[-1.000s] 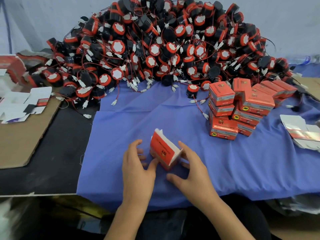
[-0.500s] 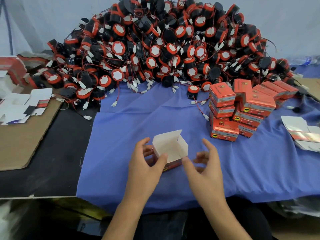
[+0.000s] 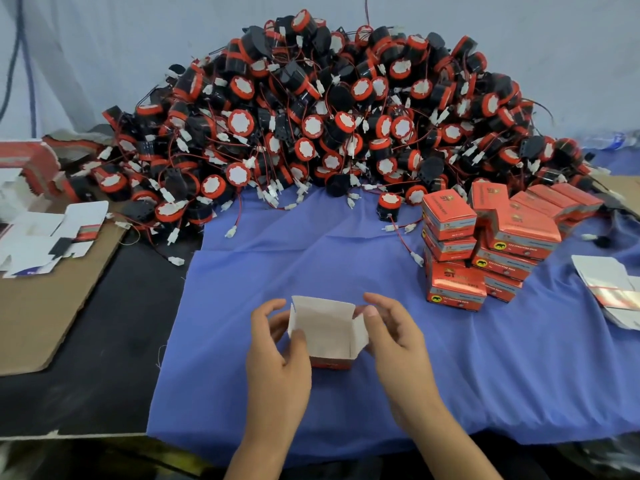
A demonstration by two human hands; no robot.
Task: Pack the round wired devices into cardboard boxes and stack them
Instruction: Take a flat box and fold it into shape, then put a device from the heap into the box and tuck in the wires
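A small orange cardboard box [image 3: 327,336] stands on the blue cloth [image 3: 346,258] with its white flaps open upward and nothing seen inside. My left hand [image 3: 277,355] grips its left side, thumb on the front left flap. My right hand [image 3: 394,334] holds its right side, thumb at the right flap. A large heap of round black and red wired devices [image 3: 329,116] fills the back of the table. One loose device [image 3: 388,205] sits at the heap's front edge. Closed orange boxes [image 3: 485,244] are stacked at the right.
Flat unfolded box blanks [image 3: 45,237] lie on brown cardboard [image 3: 45,306] at the left. More flat blanks [image 3: 609,289] lie at the right edge. White wire plugs [image 3: 230,232] trail onto the cloth in front of the heap.
The box was on its edge with the orange face showing; it was turned upright and its flaps spread open. Both hands have closed in on its sides.
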